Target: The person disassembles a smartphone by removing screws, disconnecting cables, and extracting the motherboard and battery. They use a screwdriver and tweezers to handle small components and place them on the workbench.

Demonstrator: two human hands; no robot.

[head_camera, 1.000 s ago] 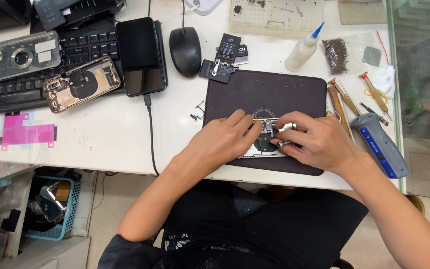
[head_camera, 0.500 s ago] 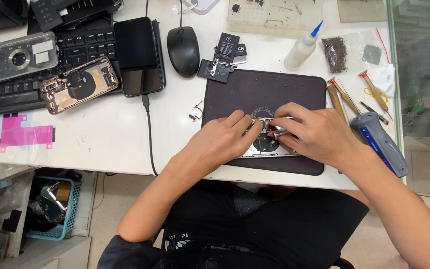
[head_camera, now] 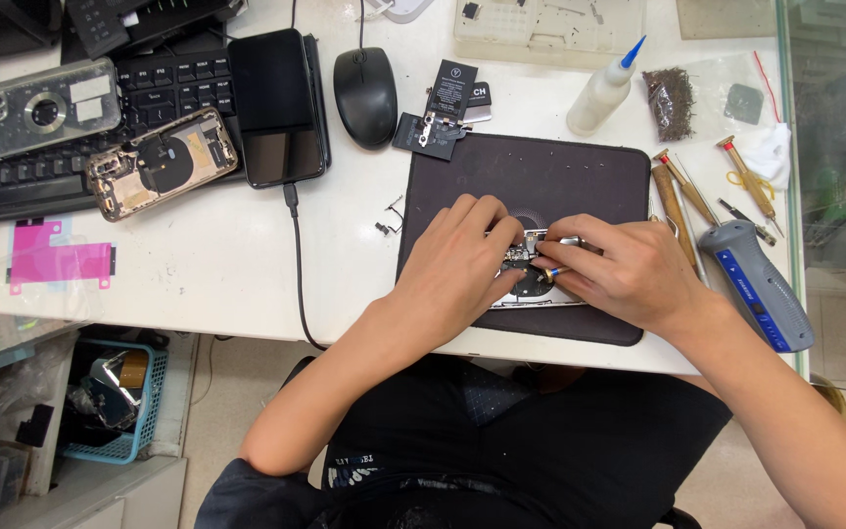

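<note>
Head view showed your left hand (head_camera: 467, 257) steadying the opened phone (head_camera: 531, 279) while your right hand (head_camera: 629, 269) pinched a small tool (internals exposed, reassembly undone).

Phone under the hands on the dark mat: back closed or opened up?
Opened up. The phone on the mat shows bare internals between left hand and right hand.

Two bare forearms, no sleeves visible to elbow. Left hand (head_camera: 462, 260), right hand (head_camera: 629, 274): no rings, watch or gloves. Black garment over torso and lap, small pale print near hem.
</note>
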